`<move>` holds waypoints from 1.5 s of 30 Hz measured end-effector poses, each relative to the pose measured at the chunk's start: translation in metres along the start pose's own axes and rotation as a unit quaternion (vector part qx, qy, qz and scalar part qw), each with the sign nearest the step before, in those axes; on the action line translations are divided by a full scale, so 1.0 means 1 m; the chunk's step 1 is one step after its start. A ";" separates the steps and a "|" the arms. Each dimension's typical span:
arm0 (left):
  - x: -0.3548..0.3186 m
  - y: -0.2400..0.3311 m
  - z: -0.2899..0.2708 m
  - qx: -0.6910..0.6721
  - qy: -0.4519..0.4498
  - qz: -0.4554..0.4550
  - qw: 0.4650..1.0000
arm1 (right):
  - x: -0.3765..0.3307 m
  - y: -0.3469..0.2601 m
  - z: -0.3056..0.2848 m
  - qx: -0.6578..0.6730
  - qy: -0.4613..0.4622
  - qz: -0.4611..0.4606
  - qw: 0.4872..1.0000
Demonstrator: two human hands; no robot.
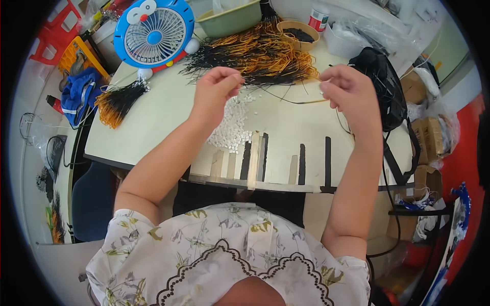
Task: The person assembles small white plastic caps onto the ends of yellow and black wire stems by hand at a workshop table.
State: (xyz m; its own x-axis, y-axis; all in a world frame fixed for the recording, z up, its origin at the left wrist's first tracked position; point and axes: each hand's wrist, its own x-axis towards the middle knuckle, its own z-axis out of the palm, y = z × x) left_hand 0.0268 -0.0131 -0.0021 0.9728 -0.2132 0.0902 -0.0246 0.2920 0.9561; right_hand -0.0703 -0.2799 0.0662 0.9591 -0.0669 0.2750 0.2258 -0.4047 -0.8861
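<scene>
A thin black and orange wire (pixel 291 101) sags between my two hands above the table. My left hand (pixel 217 94) is closed in a pinch at its black end; whatever tiny part sits at the fingertips cannot be made out. The orange end runs into the curled fingers of my right hand (pixel 353 94). Just under my left hand lies a spread of small white plastic connectors (pixel 232 125). Beyond both hands is a large heap of black and orange wires (pixel 260 53), with some loose ends reaching toward me.
A blue cartoon-shaped fan (pixel 154 38) stands at the back left, near a wire bundle with white ends (pixel 122 102). Behind the heap are a green basin (pixel 229 20), a round tub (pixel 298 35) and a bottle (pixel 318 18). Black and beige tape strips (pixel 328 160) mark the front edge. A black mesh bag (pixel 383 86) sits right.
</scene>
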 end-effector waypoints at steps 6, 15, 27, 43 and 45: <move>0.043 0.008 0.025 0.241 -0.078 0.074 0.965 | -0.030 0.024 -0.042 0.040 0.264 0.057 0.962; 0.108 -0.014 0.093 0.670 -0.024 0.258 0.695 | -0.066 0.088 -0.055 -0.257 0.373 0.112 0.884; 0.079 -0.009 0.076 0.466 -0.119 0.244 0.842 | 0.056 0.051 0.033 0.173 0.098 0.095 0.975; -0.010 0.025 -0.001 0.542 -0.207 0.205 0.788 | -0.017 0.058 -0.002 0.123 0.123 0.147 0.974; -0.026 0.024 0.002 0.549 -0.223 0.194 0.782 | -0.035 0.071 0.012 -0.219 0.187 0.085 0.954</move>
State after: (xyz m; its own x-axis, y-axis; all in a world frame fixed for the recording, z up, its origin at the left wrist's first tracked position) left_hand 0.0008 -0.0027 0.0189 0.6723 -0.6824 0.2869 -0.7187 -0.5087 0.4741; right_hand -0.0862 -0.2950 -0.0107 0.8296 -0.4528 0.3267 -0.0993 -0.6954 -0.7117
